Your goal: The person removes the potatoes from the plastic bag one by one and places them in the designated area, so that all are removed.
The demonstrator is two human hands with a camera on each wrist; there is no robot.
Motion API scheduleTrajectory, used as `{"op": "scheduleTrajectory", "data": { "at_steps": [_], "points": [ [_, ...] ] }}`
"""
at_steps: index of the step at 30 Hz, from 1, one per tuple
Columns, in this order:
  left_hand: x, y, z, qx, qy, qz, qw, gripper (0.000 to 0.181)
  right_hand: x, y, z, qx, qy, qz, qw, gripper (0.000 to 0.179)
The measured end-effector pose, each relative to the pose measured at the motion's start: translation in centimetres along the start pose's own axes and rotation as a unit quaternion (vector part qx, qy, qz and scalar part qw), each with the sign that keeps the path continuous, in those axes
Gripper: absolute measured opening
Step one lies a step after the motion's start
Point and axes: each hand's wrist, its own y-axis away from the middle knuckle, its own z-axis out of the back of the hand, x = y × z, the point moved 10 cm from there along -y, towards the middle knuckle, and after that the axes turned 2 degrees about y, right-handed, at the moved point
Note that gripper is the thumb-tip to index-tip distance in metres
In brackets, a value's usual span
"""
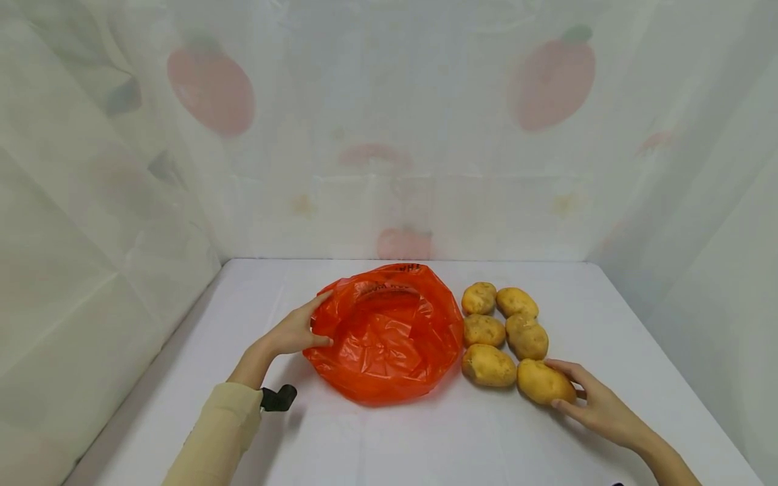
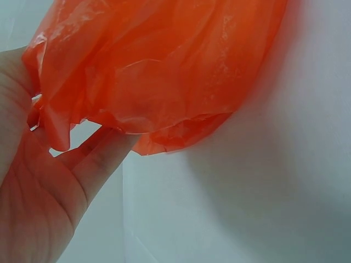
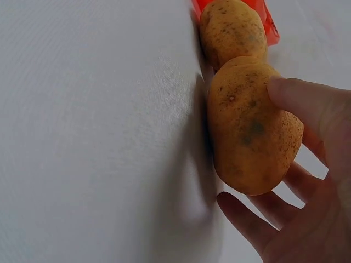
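Note:
A red plastic bag [image 1: 383, 344] stands on the table with its mouth spread wide. My left hand [image 1: 298, 329] holds the bag's left rim, the thumb over its edge. Seen from the left wrist, thin red film [image 2: 164, 66] hangs between thumb and fingers and hides some fingertips. At the front right of a group of potatoes, my right hand [image 1: 602, 405] grips one potato [image 1: 545, 382]. From the right wrist, the thumb [image 3: 299, 98] presses on that potato [image 3: 249, 131], with the fingers round its other side. It appears to rest on the table.
Several other potatoes lie in two columns right of the bag, among them the front left potato [image 1: 489, 365] and the back right potato [image 1: 517, 302]. A white table [image 1: 437, 439] bears everything. Pale curtains with fruit prints [image 1: 389, 196] enclose the back and sides.

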Motion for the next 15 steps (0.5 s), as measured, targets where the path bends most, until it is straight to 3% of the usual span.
{"op": "scheduleTrajectory", "data": {
  "at_steps": [15],
  "points": [
    [0.06,0.07,-0.04,-0.001,0.001,0.001,1.0000,0.093,-0.22,-0.11,-0.08,0.003,0.009,-0.016,0.9998,0.065]
  ]
}}
